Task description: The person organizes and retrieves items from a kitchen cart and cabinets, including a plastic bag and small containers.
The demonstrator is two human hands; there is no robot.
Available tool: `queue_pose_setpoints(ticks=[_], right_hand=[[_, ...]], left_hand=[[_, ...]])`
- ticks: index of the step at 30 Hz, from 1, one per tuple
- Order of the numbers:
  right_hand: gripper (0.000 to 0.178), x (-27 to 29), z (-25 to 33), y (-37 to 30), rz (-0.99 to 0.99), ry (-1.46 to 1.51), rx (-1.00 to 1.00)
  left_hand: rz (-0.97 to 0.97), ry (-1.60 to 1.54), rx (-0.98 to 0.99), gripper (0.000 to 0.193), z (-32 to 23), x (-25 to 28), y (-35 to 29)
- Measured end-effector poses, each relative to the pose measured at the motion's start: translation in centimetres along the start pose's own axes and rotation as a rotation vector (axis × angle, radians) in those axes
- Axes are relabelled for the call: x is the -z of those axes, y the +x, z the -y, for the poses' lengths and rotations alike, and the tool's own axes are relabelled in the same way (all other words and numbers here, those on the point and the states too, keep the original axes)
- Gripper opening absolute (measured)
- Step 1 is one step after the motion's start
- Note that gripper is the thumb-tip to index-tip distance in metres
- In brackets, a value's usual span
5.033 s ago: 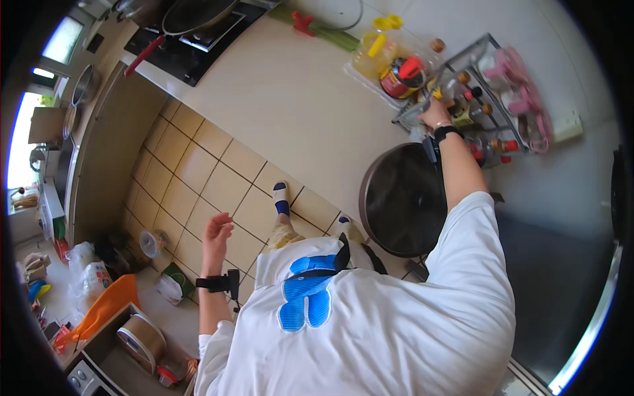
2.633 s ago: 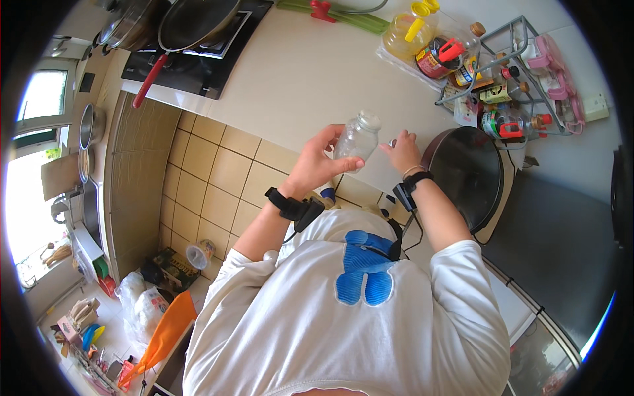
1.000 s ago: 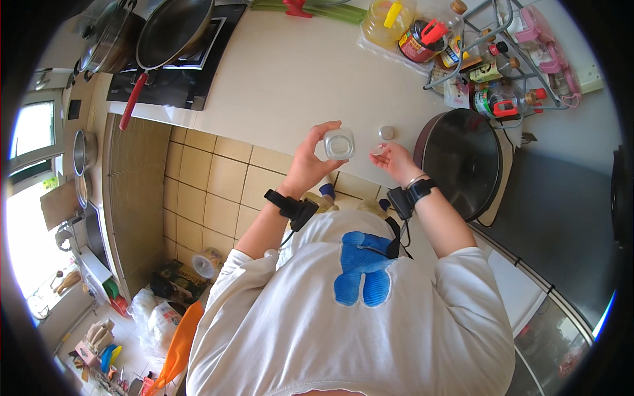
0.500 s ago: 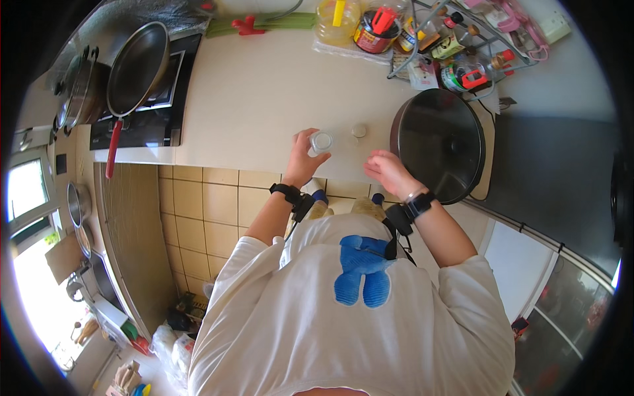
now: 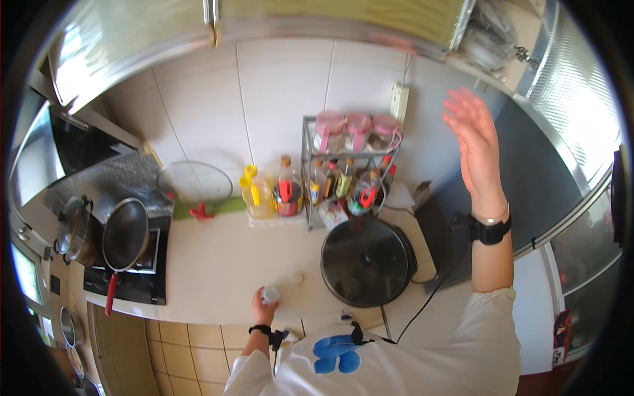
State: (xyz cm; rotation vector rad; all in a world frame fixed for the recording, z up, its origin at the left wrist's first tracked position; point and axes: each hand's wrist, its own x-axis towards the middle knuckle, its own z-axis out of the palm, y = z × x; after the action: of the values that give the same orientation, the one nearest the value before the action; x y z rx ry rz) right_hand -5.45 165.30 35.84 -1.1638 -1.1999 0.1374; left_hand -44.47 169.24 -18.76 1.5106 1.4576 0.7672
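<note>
My left hand [image 5: 263,310] is closed around a small clear glass jar [image 5: 269,295] at the front edge of the counter. Just to the right of the jar, a small pale round item [image 5: 296,279], perhaps a lid, lies on the countertop [image 5: 231,264]. My right hand [image 5: 472,142] is raised high on the right, holding nothing, its fingers stretched upward. Above it, an upper cupboard [image 5: 508,69] stands open with clear plastic-wrapped things [image 5: 489,39] inside.
A large black lidded electric pan [image 5: 367,262] sits right of the jar. Behind it a wire rack [image 5: 307,158] carries sauce bottles and pink-lidded jars [image 5: 356,132]. On the left, a red-handled frying pan [image 5: 125,234] rests on the black stove [image 5: 155,284].
My view has tilted up toward the wall and cupboards. My right hand has risen from beside the black pan toward the open cupboard. The left hand keeps the jar at the counter edge.
</note>
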Motion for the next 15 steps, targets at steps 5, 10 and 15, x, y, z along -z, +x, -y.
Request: queue_pose_setpoints(ticks=[5, 10, 15], right_hand=[[0.056, 1.8, -2.4, 7.3, -0.146, -0.041, 0.092], [0.054, 0.2, -4.0, 10.7, 0.078, 0.235, 0.127], [0.051, -0.9, -1.4, 6.5, -0.101, 0.341, 0.152]], left_hand=[[-0.024, 0.122, 0.021, 0.125, 0.3, 0.6, 0.1], [-0.202, -0.182, -0.005, 0.019, -9.4, 9.8, -1.5], [-0.314, -0.274, -0.349, 0.021, -24.5, 16.1, -6.9]])
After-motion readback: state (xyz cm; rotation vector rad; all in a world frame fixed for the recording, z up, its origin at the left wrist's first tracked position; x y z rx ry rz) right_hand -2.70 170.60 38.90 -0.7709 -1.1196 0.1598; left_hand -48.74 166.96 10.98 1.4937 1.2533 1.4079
